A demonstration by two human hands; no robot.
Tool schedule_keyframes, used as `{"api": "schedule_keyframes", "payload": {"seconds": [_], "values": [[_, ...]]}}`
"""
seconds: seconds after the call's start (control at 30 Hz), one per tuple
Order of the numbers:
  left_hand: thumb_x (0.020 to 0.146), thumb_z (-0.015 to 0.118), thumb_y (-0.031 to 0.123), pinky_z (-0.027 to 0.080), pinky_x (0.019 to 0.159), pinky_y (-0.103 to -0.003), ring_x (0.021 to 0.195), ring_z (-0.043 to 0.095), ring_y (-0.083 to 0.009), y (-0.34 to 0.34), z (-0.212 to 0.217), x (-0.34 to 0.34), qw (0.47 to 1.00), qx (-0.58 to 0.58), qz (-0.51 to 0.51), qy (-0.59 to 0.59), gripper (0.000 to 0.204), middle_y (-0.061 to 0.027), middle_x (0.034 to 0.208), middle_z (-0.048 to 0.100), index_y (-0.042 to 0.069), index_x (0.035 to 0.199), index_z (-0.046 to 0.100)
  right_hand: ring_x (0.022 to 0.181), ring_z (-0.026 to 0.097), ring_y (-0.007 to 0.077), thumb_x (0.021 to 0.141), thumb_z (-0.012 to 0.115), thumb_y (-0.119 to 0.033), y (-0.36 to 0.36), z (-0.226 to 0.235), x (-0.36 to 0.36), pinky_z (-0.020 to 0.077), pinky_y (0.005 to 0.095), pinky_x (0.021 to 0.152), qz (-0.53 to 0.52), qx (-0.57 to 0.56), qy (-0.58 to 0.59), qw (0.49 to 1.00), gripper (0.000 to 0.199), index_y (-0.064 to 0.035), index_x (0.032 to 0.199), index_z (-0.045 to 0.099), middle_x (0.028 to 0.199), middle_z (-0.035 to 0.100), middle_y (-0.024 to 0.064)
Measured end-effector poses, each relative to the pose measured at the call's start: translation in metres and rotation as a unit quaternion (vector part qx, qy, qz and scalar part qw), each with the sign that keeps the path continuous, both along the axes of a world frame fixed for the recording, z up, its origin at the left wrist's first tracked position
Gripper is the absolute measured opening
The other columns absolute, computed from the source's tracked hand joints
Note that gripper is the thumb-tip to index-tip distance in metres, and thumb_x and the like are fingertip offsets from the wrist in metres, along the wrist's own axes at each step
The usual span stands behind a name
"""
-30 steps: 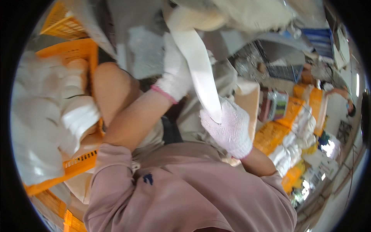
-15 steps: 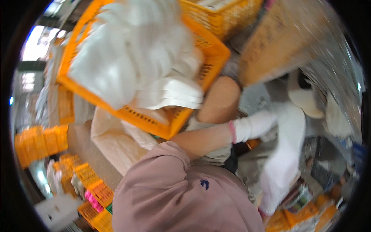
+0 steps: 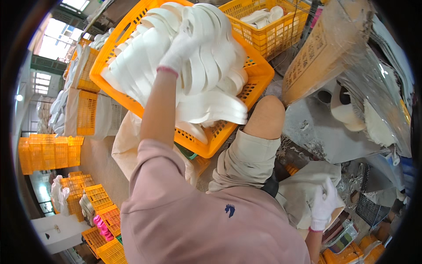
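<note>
An orange plastic crate [image 3: 211, 143] stands tilted before me, heaped with curved white shoe soles [image 3: 145, 57] in overlapping rows. My left hand [image 3: 178, 48], in a white glove with a pink cuff, reaches over the upper middle of the heap. Its fingers appear closed over a sole there, though white glove and white soles partly blend. At lower right, by my right knee, is my right hand [image 3: 323, 206] in a matching glove. Its fingers are apart, with nothing visible between them.
Behind stands another yellow-orange crate [image 3: 268, 37] holding white pieces. A cardboard box [image 3: 314, 57] under clear plastic is at upper right, near a grey sheet [image 3: 325, 127]. Stacked orange crates [image 3: 50, 154] line the left side. My bare left knee [image 3: 266, 114] is beside the heaped crate.
My left hand has swung from near my right hand, at the right, up and left onto the soles. A long, blurred white shape between the hands no longer shows. My right hand now shows spread fingers.
</note>
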State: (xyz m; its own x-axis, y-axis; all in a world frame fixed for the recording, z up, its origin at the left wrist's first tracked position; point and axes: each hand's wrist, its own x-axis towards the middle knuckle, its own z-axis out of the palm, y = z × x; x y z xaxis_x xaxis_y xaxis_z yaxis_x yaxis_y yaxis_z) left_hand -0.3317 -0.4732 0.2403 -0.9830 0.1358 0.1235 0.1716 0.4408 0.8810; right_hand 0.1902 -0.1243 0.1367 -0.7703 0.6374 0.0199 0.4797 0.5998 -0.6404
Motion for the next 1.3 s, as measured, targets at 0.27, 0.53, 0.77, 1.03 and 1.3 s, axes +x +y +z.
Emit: {"api": "schedule_keyframes", "payload": {"seconds": [0.27,0.53,0.77,1.03,1.3], "values": [[0.087,0.076,0.040,0.052,0.105,-0.049,0.124,0.063,-0.0435,0.040,-0.013,0.070,0.857,-0.474,-0.167,0.112,0.074,-0.0304,0.133,0.065,0.016,0.154,0.056,0.125,0.061,0.0403,0.092,0.077,-0.022,-0.141,0.063,-0.238,0.0492,0.0468,0.108,0.312,0.000,0.239,0.919,0.063,-0.0017,0.148,0.057,0.131,0.065,0.0228],[0.085,0.078,0.016,0.063,0.074,-0.033,0.080,0.074,-0.0186,-0.015,0.002,0.025,0.874,0.190,-0.247,-0.374,0.042,-0.0076,0.097,0.076,0.000,0.123,0.068,0.141,0.050,0.0484,0.102,0.065,-0.034,-0.198,0.035,-0.353,0.0440,0.0456,0.117,0.368,-0.146,0.255,0.882,0.070,0.0076,0.155,0.044,0.152,0.051,0.0351],[0.081,0.079,0.028,0.054,0.101,-0.043,0.119,0.065,-0.0316,-0.012,0.040,0.189,0.915,-0.235,-0.326,0.037,0.063,-0.0139,0.132,0.067,0.008,0.139,0.066,0.140,0.057,0.0294,0.109,0.059,-0.026,-0.099,0.064,-0.195,0.0482,0.0420,0.116,0.186,-0.670,0.156,0.701,0.069,0.0033,0.165,0.032,0.156,0.053,0.0207],[0.074,0.087,0.055,0.037,0.120,-0.054,0.144,0.048,-0.0421,0.182,-0.094,0.281,0.848,0.010,-0.500,0.176,0.088,-0.0175,0.152,0.054,0.009,0.145,0.061,0.118,0.069,0.0231,0.095,0.063,-0.009,-0.015,0.106,-0.008,0.0547,0.0362,0.103,-0.229,-0.347,0.102,0.904,0.052,0.0070,0.145,0.061,0.131,0.072,0.0153],[0.107,0.064,0.022,0.056,0.105,-0.042,0.116,0.070,-0.0281,0.368,-0.127,0.329,0.632,0.435,-0.253,-0.589,0.036,-0.0124,0.128,0.072,0.002,0.136,0.063,0.110,0.071,0.0308,0.097,0.060,-0.008,-0.041,0.075,-0.003,0.0558,0.0405,0.096,-0.235,-0.050,0.175,0.955,0.052,0.0061,0.147,0.055,0.127,0.072,0.0193]]}}
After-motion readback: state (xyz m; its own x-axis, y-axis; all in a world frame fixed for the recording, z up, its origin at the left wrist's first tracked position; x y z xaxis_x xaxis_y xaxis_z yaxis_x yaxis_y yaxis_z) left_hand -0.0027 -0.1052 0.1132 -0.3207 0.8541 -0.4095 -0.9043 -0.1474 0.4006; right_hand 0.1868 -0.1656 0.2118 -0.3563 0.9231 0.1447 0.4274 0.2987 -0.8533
